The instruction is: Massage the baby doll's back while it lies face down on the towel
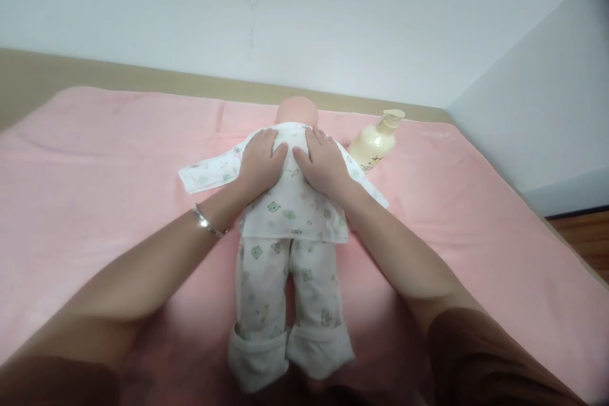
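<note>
A baby doll (297, 112) lies on a pink sheet, its bald head away from me and its legs toward me. It wears a white printed top (292, 216) and matching trousers (264, 292) with turned-up cuffs. My left hand (262, 162) rests flat on the left upper part of the top, a silver bangle (207, 221) on that wrist. On the right upper part lies my right hand (323, 162), also flat with the thumb apart. Both thumbs point inward, a small gap between them. The sleeves spread out to either side. No face shows on the doll's head.
A pale yellow pump bottle (373, 143) stands just right of the doll, close to my right hand. The pink sheet (118, 203) covers a tan surface (38, 79) against a white wall (333, 25). Brown wooden flooring (583, 238) shows at the far right.
</note>
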Demonstrator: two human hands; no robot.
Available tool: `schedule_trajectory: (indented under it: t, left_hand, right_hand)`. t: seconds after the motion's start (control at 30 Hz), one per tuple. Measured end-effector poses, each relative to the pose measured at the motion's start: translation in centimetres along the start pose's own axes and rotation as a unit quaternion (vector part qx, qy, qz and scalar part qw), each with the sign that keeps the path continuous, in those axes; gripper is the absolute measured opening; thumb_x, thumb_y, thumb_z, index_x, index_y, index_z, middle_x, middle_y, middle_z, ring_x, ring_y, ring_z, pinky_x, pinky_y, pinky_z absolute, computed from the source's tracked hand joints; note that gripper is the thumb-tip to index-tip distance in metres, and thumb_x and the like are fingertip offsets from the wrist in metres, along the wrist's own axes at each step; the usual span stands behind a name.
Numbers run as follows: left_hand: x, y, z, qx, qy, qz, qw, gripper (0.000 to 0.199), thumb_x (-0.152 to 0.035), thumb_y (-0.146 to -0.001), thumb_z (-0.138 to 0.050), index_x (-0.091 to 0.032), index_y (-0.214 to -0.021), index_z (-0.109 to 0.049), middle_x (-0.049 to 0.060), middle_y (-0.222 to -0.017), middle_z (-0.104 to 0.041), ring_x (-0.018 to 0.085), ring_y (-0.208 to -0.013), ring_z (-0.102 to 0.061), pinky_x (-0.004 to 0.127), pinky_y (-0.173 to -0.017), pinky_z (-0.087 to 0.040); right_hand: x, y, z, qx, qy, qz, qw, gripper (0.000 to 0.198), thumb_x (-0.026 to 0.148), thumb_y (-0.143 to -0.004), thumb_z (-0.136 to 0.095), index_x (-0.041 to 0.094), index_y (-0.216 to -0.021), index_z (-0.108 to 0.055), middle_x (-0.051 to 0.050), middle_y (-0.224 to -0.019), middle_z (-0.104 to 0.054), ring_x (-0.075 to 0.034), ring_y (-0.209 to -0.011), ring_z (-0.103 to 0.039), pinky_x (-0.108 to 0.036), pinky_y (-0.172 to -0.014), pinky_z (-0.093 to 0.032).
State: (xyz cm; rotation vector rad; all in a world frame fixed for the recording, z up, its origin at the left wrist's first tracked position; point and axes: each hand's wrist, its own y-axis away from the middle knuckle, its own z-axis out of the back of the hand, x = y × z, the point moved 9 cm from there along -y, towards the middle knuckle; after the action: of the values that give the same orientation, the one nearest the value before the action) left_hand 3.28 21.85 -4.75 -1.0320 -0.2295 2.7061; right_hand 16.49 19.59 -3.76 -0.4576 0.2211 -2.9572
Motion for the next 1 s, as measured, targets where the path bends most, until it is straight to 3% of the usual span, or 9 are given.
schedule_trajectory:
  t: [0.37, 1.0]
  left_hand:
    - [0.16, -0.03, -0.17, -0.005, 0.002, -0.010, 1.000, 0.064, -0.038, -0.095, -0.034, -0.005, -0.146, -0.055, 0.017, -0.155, -0.056, 0.030, -0.147, -0.049, 0.047, -0.131, -0.034]
    - [-0.13, -0.01, 0.04, 0.005, -0.011, -0.015, 1.000, 0.065, -0.037, -0.096, -0.032, -0.002, -0.147, -0.053, 0.018, -0.155, -0.055, 0.030, -0.147, -0.048, 0.047, -0.131, -0.034]
  right_hand:
    - [-0.07, 0.02, 0.19, -0.029, -0.009, 0.007, 1.000, 0.070, 0.044, -0.103, -0.030, 0.000, -0.156, -0.039, -0.023, -0.164, -0.042, -0.035, -0.156, -0.037, -0.056, -0.131, -0.027]
    - [-0.04, -0.10, 0.15, 0.023, 0.009, 0.005, 1.000, 0.073, 0.044, -0.104, -0.029, -0.003, -0.161, -0.030, -0.024, -0.169, -0.033, -0.035, -0.160, -0.030, -0.052, -0.133, -0.022]
